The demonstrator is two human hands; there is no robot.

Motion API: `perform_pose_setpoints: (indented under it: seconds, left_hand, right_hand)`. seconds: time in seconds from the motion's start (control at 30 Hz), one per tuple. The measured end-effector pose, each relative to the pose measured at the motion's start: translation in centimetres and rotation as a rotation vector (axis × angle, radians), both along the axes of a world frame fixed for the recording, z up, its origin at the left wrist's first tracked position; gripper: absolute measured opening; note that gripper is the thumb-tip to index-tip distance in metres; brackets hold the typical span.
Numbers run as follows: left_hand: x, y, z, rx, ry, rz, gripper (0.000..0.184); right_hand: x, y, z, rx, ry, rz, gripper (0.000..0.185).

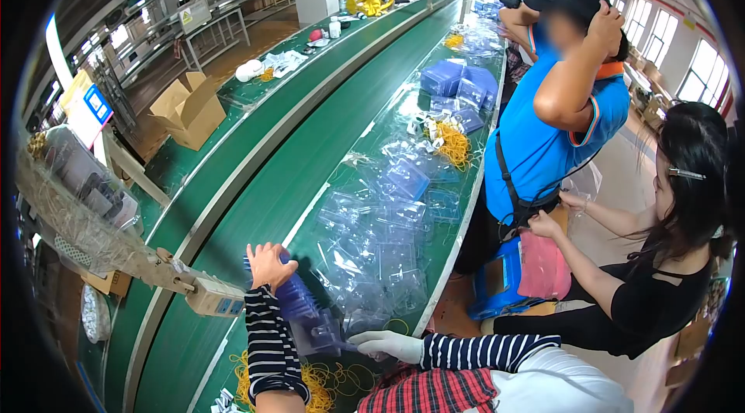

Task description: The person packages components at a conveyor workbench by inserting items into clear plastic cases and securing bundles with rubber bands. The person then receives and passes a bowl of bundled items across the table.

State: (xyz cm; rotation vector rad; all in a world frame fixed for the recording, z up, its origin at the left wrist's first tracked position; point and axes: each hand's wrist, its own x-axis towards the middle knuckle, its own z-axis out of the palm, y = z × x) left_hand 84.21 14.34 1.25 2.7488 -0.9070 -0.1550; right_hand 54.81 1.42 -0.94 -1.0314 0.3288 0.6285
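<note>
My left hand (270, 267), bare below a striped sleeve, grips the far end of a row of stacked blue-tinted clear plastic cases (299, 306) on the green belt. Its fingers curl over the top, with the thumb toward the right. My right hand (392, 345) wears a white glove and pinches the edge of a clear plastic case (334, 341) at the near end of that row. Part of this case is hidden among the others. Many loose clear cases (372, 238) lie spread out beyond my hands. Yellow elastic bands (330, 383) are heaped below the row.
A metal post with a socket box (217, 296) stands left of my left hand. An open carton (188, 112) sits across the belt rail (233, 172). A person in blue (547, 114) stands on the right, and another person (667, 258) sits behind. Blue-tinted stacks (458, 79) lie farther along.
</note>
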Motion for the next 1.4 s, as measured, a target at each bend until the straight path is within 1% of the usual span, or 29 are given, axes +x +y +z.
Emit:
perform_pose_setpoints:
  seconds: [0.1,0.27,0.37,0.4,0.43,0.47,0.5,0.53,0.57,0.63,0.67,0.7,0.73,0.77,0.83,0.87,0.9,0.97,1.0,1.1,1.23,1.33,1.4]
  left_hand:
    - [-0.9,0.4,0.0,0.012,-0.006,-0.105,0.039]
    - [-2.3,0.9,0.2,0.028,0.008,-0.170,0.039]
    - [-2.4,1.2,0.5,0.023,0.035,-0.198,0.040]
    - [-2.4,1.2,0.7,0.036,0.050,-0.206,0.042]
    - [-2.4,1.2,0.8,0.049,0.063,-0.216,0.044]
    - [-2.6,1.3,0.6,-0.030,-0.011,-0.209,0.044]
    - [-3.0,1.3,0.1,-0.110,-0.084,-0.203,0.044]
    - [-3.3,1.2,-0.3,-0.191,-0.157,-0.198,0.044]
    - [-3.8,0.8,0.2,-0.310,-0.170,-0.172,0.042]
    - [-6.2,0.0,2.4,-0.545,-0.180,-0.107,0.038]
    - [-8.2,-0.4,3.9,-0.723,-0.167,-0.065,0.025]
    - [-10.2,-0.3,4.2,-0.889,0.080,0.027,0.022]
    - [-12.3,0.1,4.3,-1.046,0.328,0.134,0.019]
    - [-14.4,0.5,4.4,-1.199,0.571,0.251,0.016]
    - [-18.7,0.6,5.2,-1.245,0.888,0.239,0.011]
    - [-20.4,0.3,5.3,-1.253,0.971,0.251,0.011]
    - [-21.9,0.1,5.3,-1.265,1.054,0.260,0.012]
    - [-23.6,-0.3,5.7,-1.302,1.110,0.279,0.013]
    - [-24.0,-0.2,5.7,-1.321,1.137,0.280,0.014]
    - [-24.5,0.8,5.0,-1.311,1.169,0.259,0.015]
    - [-24.7,1.6,4.2,-1.324,1.181,0.261,0.019]
    - [-25.1,1.6,3.7,-1.377,1.224,0.278,0.020]
    - [-25.3,1.6,3.5,-1.414,1.238,0.291,0.020]
  right_hand:
    - [0.1,0.2,-0.2,0.007,-0.006,0.012,0.058]
    - [-0.2,-0.2,0.9,0.080,0.037,0.056,0.056]
    - [-0.8,-0.8,0.4,0.262,-0.009,0.077,0.056]
    - [-0.8,-0.5,-0.8,0.328,-0.075,0.049,0.053]
    - [-1.2,-0.7,-1.8,0.430,-0.065,0.034,0.053]
    - [-1.5,-1.0,-1.4,0.533,-0.056,0.018,0.054]
    - [-1.5,-1.5,0.4,0.635,-0.046,0.000,0.054]
    - [-2.1,-2.7,2.5,0.493,-0.303,0.036,0.054]
    - [-2.0,-2.9,2.4,0.615,-0.281,-0.044,0.054]
    - [-1.4,-4.1,1.8,0.828,-0.145,-0.241,0.049]
    - [-1.3,-4.6,2.3,0.753,-0.182,-0.340,0.050]
    - [-1.2,-4.9,2.8,0.677,-0.211,-0.432,0.052]
    - [-1.2,-5.2,2.7,0.720,-0.281,-0.497,0.053]
    - [-1.2,-5.3,3.1,0.530,-0.312,-0.551,0.059]
    - [-1.4,-5.2,4.2,0.383,-0.358,-0.557,0.067]
    - [-1.5,-5.0,5.0,0.288,-0.380,-0.510,0.077]
    - [-1.6,-4.8,5.1,0.218,-0.404,-0.440,0.077]
    - [-1.7,-4.3,5.3,0.079,-0.465,-0.299,0.077]
    - [-1.9,-3.8,5.2,0.117,-0.440,-0.288,0.077]
    - [-1.9,-2.7,5.3,-0.041,-0.535,-0.152,0.076]
    - [-2.1,-2.3,5.5,-0.087,-0.526,-0.112,0.076]
    - [-2.2,-2.1,5.7,-0.057,-0.495,-0.104,0.076]
    - [-2.2,-2.0,6.3,0.008,-0.448,-0.109,0.076]
